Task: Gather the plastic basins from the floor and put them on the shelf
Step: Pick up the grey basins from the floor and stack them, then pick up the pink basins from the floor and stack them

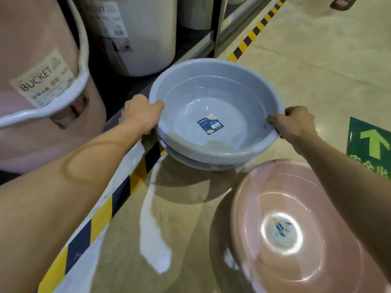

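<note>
A grey-blue basin (215,115) is gripped at its rim from opposite sides: the left hand (141,117) is clamped on the left edge with the thumb hooked over the lip, and the right hand (296,123) is closed on the right edge in the same way. The fingers beneath the rim are hidden by the basin on both sides. A blue sticker (210,124) is seen on the basin's inner floor, its print too small to be read. Under the held basin a second grey rim (203,163) is partly exposed, so at least one more basin is nested or stacked below; whether it is lifted with the upper one or rests on the floor (306,66) cannot be told. The stack is placed at the edge of the low shelf (118,121), over the yellow-and-black hazard stripe (135,176) that runs along the shelf front. A pink basin (296,225) lies on the floor at lower right, cut off by the frame and crossed by the right forearm; a label at its centre is lost in glare and blur. On the shelf a pink bucket (42,85) with a white handle is only partly shown, and a white bucket (146,34) behind it bears a label smeared beyond reading. A green floor sign (370,142) with an arrow is cropped at the right edge.
</note>
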Available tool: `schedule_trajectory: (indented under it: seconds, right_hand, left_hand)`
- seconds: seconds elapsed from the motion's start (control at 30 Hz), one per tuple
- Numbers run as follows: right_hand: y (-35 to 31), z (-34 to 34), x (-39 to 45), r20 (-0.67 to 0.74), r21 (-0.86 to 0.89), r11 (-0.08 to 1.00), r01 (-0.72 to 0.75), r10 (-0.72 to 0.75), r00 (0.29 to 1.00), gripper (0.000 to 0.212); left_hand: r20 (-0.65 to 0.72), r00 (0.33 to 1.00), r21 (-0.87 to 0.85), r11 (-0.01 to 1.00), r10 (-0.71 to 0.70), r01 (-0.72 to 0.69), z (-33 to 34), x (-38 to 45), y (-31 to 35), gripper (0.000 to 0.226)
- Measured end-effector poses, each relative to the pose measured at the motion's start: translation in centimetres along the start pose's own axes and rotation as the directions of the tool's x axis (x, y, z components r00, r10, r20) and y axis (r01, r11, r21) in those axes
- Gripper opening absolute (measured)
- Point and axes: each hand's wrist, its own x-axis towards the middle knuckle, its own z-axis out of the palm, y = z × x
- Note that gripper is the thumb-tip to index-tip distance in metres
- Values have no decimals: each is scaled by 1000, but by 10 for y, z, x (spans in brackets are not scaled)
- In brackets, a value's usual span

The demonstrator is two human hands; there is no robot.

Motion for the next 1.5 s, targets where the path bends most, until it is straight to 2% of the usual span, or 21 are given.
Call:
schedule_trajectory:
  seconds: [0.23, 0.37, 0.6, 0.8, 0.9, 0.97, 1.07, 1.17, 1.23, 1.37, 1.5]
  right_hand:
    - [20, 27, 12, 11, -87, 996, -11, 12, 1000, 33]
    - [23, 32, 18, 14, -166, 986, 6, -4, 1000, 32]
    - [32, 43, 19, 12, -175, 985, -1, 3, 1000, 28]
    - [34, 45, 22, 63, -180, 984, -11, 23, 998, 35]
    - [34, 44, 19, 74, -180, 984, -21, 35, 997, 38]
    - [36, 40, 16, 74, -143, 989, -35, 46, 996, 48]
    - [39, 26, 10, 83, -63, 995, -74, 79, 993, 68]
    - [42, 2, -1, 69, 8, 997, -78, 77, 995, 69]
    - [47, -19, -10, 44, 10, 997, -80, 80, 996, 66]
    - [78, -73, -31, -14, -66, 996, -66, 65, 998, 60]
    - [131, -124, -63, -100, -197, 972, -129, 111, 989, 60]
  left_hand:
    - [-90, 995, 177, 983, -30, 46, 34, 17, -17, 59]
    - [-124, 991, 307, 952, 56, -15, 42, 22, -19, 47]
    - [-103, 990, 345, 937, 93, -52, 48, 27, -28, 37]
    - [-64, 997, 248, 968, 50, -33, 47, 25, -29, 40]
    - [-63, 996, 210, 977, 63, -48, 47, 22, -31, 58]
    - [-65, 995, 224, 972, 80, -64, 45, 19, -30, 66]
    - [-93, 978, 287, 945, 188, -155, 36, 11, -27, 64]
    - [-76, 920, 354, 873, 384, -335, 33, -3, -10, 60]
    - [-16, 876, 350, 824, 482, -447, 42, -20, 13, 59]
    - [184, 711, 201, 682, 679, -703, 82, -80, 66, 51]
    - [369, 557, 105, 561, 744, -821, 132, -141, 88, 48]
